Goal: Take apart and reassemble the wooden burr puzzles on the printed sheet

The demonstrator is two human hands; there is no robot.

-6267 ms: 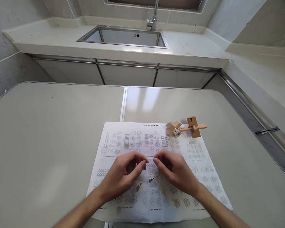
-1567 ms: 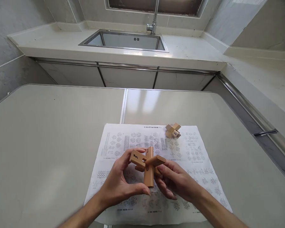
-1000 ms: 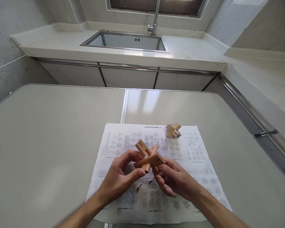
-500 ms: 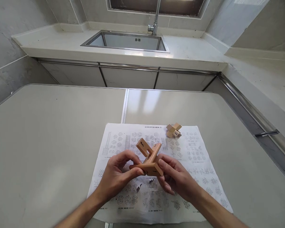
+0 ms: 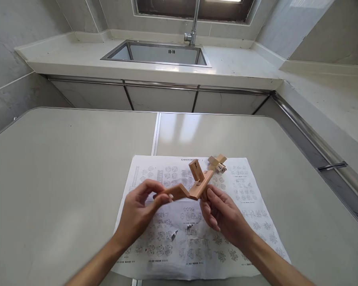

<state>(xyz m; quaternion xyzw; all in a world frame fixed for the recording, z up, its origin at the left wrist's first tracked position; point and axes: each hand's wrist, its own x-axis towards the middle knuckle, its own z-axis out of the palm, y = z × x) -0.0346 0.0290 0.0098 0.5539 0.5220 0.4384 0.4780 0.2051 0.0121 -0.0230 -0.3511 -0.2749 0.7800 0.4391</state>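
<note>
My left hand [image 5: 144, 210] pinches one flat wooden puzzle piece [image 5: 179, 192] between thumb and fingers, above the printed sheet. Its far end lies close to, perhaps against, the pieces on the right; I cannot tell whether they touch. My right hand [image 5: 222, 210] is closed on two joined wooden puzzle pieces [image 5: 201, 185]. One of these, a numbered piece [image 5: 196, 170], stands up through the slanted one. The part inside my right fingers is hidden. Beyond that hand, an assembled wooden burr puzzle [image 5: 217, 163] with numbers on it rests at the sheet's far edge.
Under my hands lies a printed sheet [image 5: 173, 270] of puzzle diagrams, torn in two small spots. It rests on a pale folding table [image 5: 62, 171] with a centre seam. Behind stand a counter [image 5: 241, 67], a sink [image 5: 155, 53] and a faucet [image 5: 192, 35].
The piece in my left hand has come away from across the front of the other pieces, up and to the left. My right hand has turned the joined pieces and raised them slightly.
</note>
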